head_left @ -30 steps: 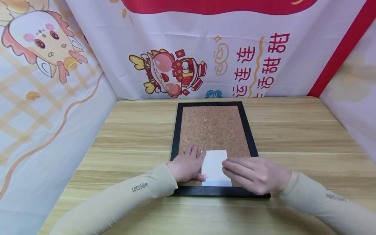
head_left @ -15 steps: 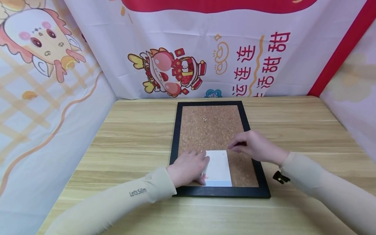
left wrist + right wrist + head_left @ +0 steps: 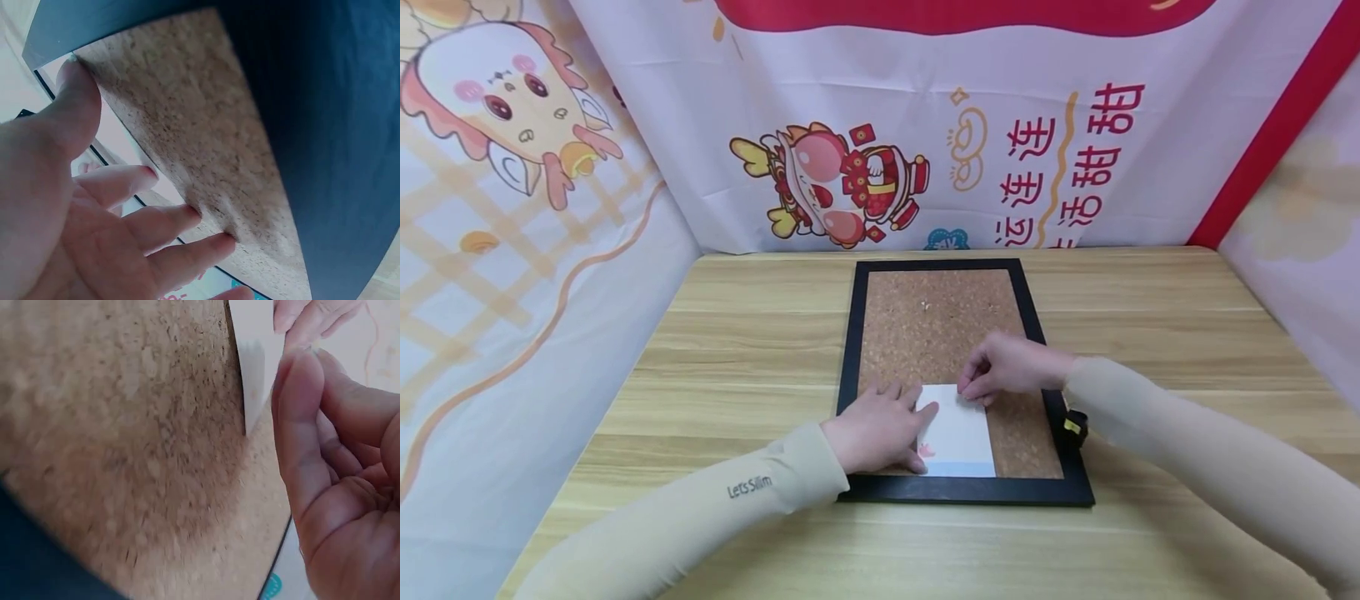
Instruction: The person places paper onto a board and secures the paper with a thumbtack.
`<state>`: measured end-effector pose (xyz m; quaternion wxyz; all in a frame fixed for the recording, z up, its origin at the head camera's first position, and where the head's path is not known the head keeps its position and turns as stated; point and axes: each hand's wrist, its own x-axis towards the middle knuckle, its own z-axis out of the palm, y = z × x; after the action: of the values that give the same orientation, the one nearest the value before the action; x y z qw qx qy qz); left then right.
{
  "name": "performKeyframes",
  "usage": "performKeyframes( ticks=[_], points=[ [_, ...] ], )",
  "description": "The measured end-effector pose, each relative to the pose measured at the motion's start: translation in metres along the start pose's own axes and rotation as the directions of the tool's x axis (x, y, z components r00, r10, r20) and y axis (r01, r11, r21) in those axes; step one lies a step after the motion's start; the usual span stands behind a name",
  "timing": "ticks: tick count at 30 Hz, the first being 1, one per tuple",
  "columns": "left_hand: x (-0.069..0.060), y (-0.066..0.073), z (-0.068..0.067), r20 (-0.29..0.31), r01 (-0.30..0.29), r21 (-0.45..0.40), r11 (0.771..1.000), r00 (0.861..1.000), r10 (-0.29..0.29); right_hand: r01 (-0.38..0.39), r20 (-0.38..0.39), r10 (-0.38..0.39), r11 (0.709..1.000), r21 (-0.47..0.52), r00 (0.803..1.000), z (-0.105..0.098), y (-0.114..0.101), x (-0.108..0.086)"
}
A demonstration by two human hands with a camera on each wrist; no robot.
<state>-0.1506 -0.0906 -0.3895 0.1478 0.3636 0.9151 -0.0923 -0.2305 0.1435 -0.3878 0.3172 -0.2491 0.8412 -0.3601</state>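
Note:
A white sheet of paper (image 3: 955, 429) with a pale blue band and a pink motif lies on the lower part of a cork board (image 3: 910, 333). My left hand (image 3: 880, 427) is spread over its left edge, with fingertips on the cork and the paper. In the left wrist view, the thumb (image 3: 81, 103) touches near the frame. My right hand (image 3: 1007, 365) is at the sheet's upper right corner, thumb and forefinger pinched together. The right wrist view shows a tiny pale thing (image 3: 315, 345) at those fingertips, mostly hidden, its kind unclear.
The board's black frame (image 3: 847, 350) rests on a wood-grain table (image 3: 737, 358). Small pale specks (image 3: 925, 306) show on the upper cork. A printed cloth (image 3: 865, 67) hangs behind the table, and others hang at both sides.
My right hand has lifted from the sheet's right side, gone up to its upper right corner, then shifted left onto the paper. My left hand stays nearly in place.

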Motion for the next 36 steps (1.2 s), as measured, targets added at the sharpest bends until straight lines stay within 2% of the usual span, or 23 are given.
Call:
performKeyframes(
  ticks=[4, 12, 17, 22, 25, 28, 32, 36],
  points=[
    [-0.001, -0.001, -0.002, 0.019, -0.001, -0.022, 1.000, 1.000, 0.002, -0.059, 0.053, 0.056, 0.997, 0.055, 0.997, 0.001, 0.000, 0.009],
    [-0.001, -0.002, -0.003, 0.034, -0.020, -0.041, 0.999, 0.999, 0.022, -0.157, 0.115, 0.150, 0.986, 0.061, 0.982, 0.002, -0.006, 0.022],
    [0.000, -0.002, -0.002, 0.041, -0.018, -0.036, 0.999, 0.999, 0.019, -0.224, 0.125, 0.225, 0.974, -0.021, 0.966, 0.003, -0.017, 0.029],
    [0.000, -0.002, 0.001, 0.026, -0.022, -0.024, 0.999, 0.999, 0.023, -0.260, 0.137, 0.276, 0.957, -0.128, 0.951, 0.004, -0.024, 0.034],
    [-0.002, -0.002, 0.002, 0.013, -0.032, -0.017, 0.999, 0.999, 0.033, -0.259, 0.137, 0.289, 0.945, -0.199, 0.948, 0.004, -0.028, 0.036],
    [-0.002, -0.002, 0.003, -0.002, -0.043, 0.002, 0.999, 0.999, 0.043, -0.228, 0.123, 0.267, 0.938, -0.260, 0.956, 0.003, -0.031, 0.037],
    [-0.003, -0.003, 0.004, -0.023, -0.052, 0.038, 0.998, 0.998, 0.053, -0.185, 0.115, 0.225, 0.941, -0.283, 0.968, 0.000, -0.034, 0.037],
    [-0.003, -0.004, 0.004, -0.034, -0.059, 0.056, 0.997, 0.998, 0.061, -0.168, 0.128, 0.213, 0.942, -0.291, 0.969, -0.001, -0.034, 0.039]
  ],
)
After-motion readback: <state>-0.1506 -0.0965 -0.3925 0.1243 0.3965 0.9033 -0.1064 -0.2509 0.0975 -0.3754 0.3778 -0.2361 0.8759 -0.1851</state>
